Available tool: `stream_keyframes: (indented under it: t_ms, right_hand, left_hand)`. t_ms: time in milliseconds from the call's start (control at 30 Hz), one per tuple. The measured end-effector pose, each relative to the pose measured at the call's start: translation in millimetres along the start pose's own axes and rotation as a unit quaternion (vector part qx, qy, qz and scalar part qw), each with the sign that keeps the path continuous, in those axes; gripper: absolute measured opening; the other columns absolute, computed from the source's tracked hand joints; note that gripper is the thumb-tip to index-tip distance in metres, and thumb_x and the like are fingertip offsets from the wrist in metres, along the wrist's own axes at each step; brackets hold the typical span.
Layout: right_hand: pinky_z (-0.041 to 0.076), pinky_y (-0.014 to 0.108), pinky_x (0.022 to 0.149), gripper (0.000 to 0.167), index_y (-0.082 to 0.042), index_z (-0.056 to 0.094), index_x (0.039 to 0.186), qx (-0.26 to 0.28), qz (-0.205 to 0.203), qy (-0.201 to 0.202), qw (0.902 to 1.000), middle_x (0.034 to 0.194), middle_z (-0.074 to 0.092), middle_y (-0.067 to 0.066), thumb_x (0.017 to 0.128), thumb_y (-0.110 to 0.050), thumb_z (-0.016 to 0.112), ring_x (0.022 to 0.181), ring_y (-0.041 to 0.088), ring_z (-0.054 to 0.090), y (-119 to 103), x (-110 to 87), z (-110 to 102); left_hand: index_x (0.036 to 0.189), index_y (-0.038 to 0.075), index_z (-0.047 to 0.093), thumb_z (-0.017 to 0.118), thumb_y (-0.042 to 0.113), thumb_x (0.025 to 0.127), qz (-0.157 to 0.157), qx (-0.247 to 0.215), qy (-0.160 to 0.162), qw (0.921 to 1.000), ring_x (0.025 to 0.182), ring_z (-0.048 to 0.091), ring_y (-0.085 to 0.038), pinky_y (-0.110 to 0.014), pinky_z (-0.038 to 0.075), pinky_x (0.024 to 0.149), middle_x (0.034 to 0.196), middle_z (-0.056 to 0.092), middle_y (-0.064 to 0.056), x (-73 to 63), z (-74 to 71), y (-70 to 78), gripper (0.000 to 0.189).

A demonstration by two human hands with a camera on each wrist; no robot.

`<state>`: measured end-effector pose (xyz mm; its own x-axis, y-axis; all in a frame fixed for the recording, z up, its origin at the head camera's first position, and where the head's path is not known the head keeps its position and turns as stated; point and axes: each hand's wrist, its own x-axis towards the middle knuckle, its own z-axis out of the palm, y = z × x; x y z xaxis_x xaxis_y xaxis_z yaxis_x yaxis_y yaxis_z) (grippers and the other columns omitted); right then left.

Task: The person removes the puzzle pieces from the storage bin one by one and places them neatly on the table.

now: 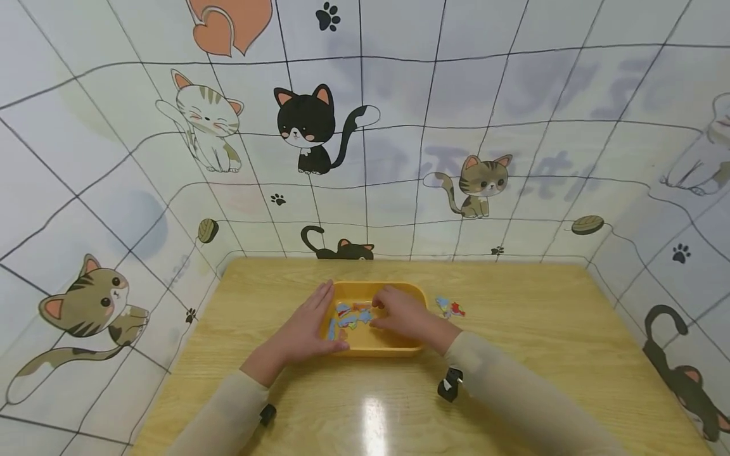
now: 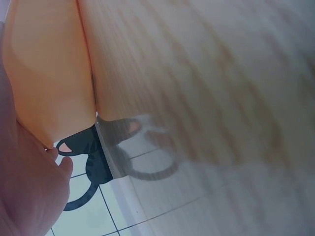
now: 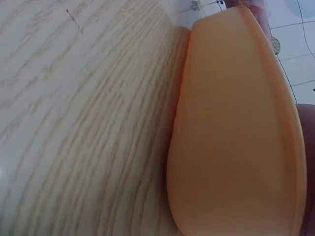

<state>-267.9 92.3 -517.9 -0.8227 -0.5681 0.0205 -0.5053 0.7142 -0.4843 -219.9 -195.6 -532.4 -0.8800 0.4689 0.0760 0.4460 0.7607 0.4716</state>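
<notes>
A yellow plastic tray [image 1: 383, 352] stands on the wooden table. My left hand [image 1: 305, 326] lies along its left side in the head view, fingers straight and thumb over the front rim. Inside, gathered toward the left, are several small flat pieces [image 1: 347, 322], mostly light blue with touches of red, yellow and orange. My right hand [image 1: 402, 313] reaches over the right half of the tray with bent fingers, thumb and forefinger apart beside the pieces. An orange piece [image 1: 362, 306] lies close to the forefinger. Nothing shows between those fingertips.
On the table just right of the tray lie a light-blue piece [image 1: 442, 306] and a red piece [image 1: 457, 309]. Walls with cat drawings and grid lines enclose the table's back and sides. The tray's outer wall [image 3: 231, 123] fills much of the right wrist view.
</notes>
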Motion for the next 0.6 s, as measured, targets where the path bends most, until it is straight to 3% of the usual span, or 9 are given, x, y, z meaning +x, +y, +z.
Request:
stream_keyframes:
  t_ms: [167, 400, 600]
  right_hand:
    - [0.059, 0.043, 0.095, 0.039, -0.004, 0.074, 0.117, -0.002, -0.002, -0.002, 1.0000, 0.109, 0.066, 0.004, 0.093, -0.030, 0.092, 0.097, 0.020, 0.065, -7.6, 1.9, 2.7]
    - [0.057, 0.040, 0.079, 0.034, -0.007, 0.074, 0.108, -0.010, 0.023, -0.009, 0.9996, 0.102, 0.063, 0.000, 0.091, -0.032, 0.090, 0.084, 0.017, 0.060, -13.7, 4.3, 11.6]
    - [0.056, 0.037, 0.075, 0.033, -0.011, 0.072, 0.102, -0.022, 0.045, -0.004, 0.9987, 0.100, 0.062, -0.001, 0.092, -0.035, 0.091, 0.082, 0.015, 0.057, -16.7, 8.3, 15.1]
  left_hand:
    - [0.177, 0.004, 0.014, 0.085, 0.071, 0.086, -0.003, 0.001, 0.002, 1.0000, 0.171, 0.004, -0.025, -0.054, 0.020, 0.134, 0.187, 0.003, -0.003, 0.1, -1.1, 0.7, 0.133]
    - [0.178, 0.005, 0.014, 0.084, 0.074, 0.085, -0.007, -0.002, -0.004, 1.0000, 0.171, 0.005, -0.026, -0.054, 0.021, 0.134, 0.186, 0.003, -0.002, -1.8, 0.1, 0.4, 0.135]
    - [0.177, 0.005, 0.013, 0.082, 0.076, 0.086, -0.001, 0.002, -0.003, 1.0000, 0.171, 0.004, -0.025, -0.054, 0.021, 0.134, 0.187, 0.004, -0.005, -0.8, -1.3, 1.0, 0.135]
